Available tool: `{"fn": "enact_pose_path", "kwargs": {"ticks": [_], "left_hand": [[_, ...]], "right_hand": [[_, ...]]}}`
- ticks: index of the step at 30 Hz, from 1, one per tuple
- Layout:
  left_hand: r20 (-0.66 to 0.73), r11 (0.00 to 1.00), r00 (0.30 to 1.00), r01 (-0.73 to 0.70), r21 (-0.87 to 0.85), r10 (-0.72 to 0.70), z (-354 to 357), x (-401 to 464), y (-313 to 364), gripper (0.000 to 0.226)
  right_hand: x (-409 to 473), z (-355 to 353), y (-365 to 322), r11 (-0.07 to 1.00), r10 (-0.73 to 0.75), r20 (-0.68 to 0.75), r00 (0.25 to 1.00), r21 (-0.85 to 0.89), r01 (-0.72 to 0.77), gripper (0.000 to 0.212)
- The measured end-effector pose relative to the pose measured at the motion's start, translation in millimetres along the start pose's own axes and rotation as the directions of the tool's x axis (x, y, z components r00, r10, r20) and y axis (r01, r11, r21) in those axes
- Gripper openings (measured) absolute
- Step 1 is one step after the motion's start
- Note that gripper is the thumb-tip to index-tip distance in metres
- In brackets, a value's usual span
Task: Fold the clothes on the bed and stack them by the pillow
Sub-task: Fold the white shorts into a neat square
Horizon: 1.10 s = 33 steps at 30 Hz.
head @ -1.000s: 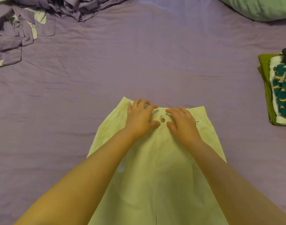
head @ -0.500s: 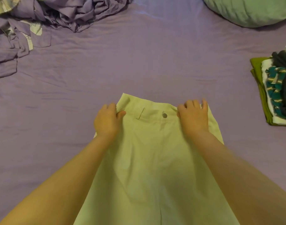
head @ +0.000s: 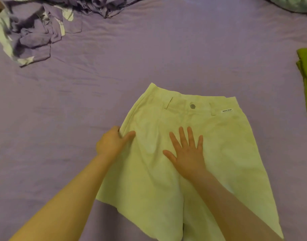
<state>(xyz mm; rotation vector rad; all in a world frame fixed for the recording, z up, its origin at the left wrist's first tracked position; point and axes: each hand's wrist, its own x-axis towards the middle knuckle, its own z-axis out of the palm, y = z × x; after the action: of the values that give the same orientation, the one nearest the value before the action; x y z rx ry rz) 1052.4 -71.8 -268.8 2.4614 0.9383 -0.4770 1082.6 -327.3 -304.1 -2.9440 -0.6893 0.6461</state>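
Pale yellow-green shorts lie spread face up on a purple bedsheet, waistband on the far side, leg openings toward the person. A metal button and a small white label show on the waistband.

Half a second earlier both hands sat up at the waistband, one at each end. They have since drawn back toward the person. The left hand now sits at the shorts' left side seam, just below the hip. The right hand has come inward to the middle of the garment. This suggests that smoothing is finished and the first fold, left half over right, is about to begin.

The left hand's thumb lies on top of the fabric while its fingers curl at the edge, apparently tucked under, pinching the seam. The right hand lies flat, palm down, all five fingers straight and fanned apart, pressing the cloth near the centre line as an anchor; it grips nothing.

A stack of folded clothes, green at the bottom, sits at the far right edge. A pale green pillow shows at the far right corner. A crumpled purple and white heap lies at the far left, still unfolded.
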Motion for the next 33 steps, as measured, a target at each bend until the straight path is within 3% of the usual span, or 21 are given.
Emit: {"fn": "enact_pose_path", "kwargs": {"ticks": [3, 6, 8, 10, 13, 14, 16, 18, 23, 33], "left_hand": [[0.096, 0.999, 0.995, 0.026, 0.018, -0.028, -4, -21, -27, 0.041], [0.140, 0.993, 0.989, 0.040, 0.114, -0.056, -6, -42, -43, 0.031], [0.103, 0.993, 0.994, 0.024, 0.117, -0.036, -5, -59, -44, 0.028], [0.053, 1.000, 0.999, -0.010, 0.007, 0.009, -1, -78, -39, 0.028], [0.040, 0.990, 0.998, -0.032, -0.135, 0.038, 2, -104, -33, 0.022], [0.034, 0.992, 0.999, -0.009, -0.130, 0.014, 1, -116, -35, 0.020], [0.010, 0.999, 0.999, 0.041, -0.016, -0.041, 3, -124, -42, 0.016], [-0.018, 0.994, 0.994, 0.106, -0.018, -0.106, 1, -135, -54, 0.030], [-0.038, 0.925, 0.982, 0.160, -0.345, -0.184, -6, -154, -77, 0.044], [-0.139, 0.946, 0.982, 0.079, -0.315, -0.128, -38, -131, -141, 0.045]], "right_hand": [[-38, 3, -11, 0.999, -0.019, 0.016, 1.000, 0.041, 0.018, 0.073], [-87, 20, -11, 0.997, -0.075, 0.142, 0.987, -0.022, 0.079, 0.071], [-102, 26, -8, 0.996, -0.066, 0.177, 0.982, -0.051, 0.076, 0.070], [-108, 18, -15, 0.997, -0.059, 0.150, 0.987, -0.044, 0.066, 0.071], [-125, 10, -29, 0.985, -0.164, 0.132, 0.977, -0.024, 0.169, 0.067], [-136, 15, -28, 0.969, -0.224, 0.165, 0.961, -0.066, 0.237, 0.067], [-146, 29, -21, 0.967, -0.207, 0.254, 0.945, -0.091, 0.236, 0.066], [-152, 32, -22, 0.976, -0.171, 0.246, 0.954, -0.093, 0.199, 0.066], [-165, 30, -54, 0.979, -0.183, 0.201, 0.962, -0.053, 0.197, 0.067], [-148, 38, -146, 0.990, -0.118, 0.085, 0.989, 0.089, 0.110, 0.068]]}}
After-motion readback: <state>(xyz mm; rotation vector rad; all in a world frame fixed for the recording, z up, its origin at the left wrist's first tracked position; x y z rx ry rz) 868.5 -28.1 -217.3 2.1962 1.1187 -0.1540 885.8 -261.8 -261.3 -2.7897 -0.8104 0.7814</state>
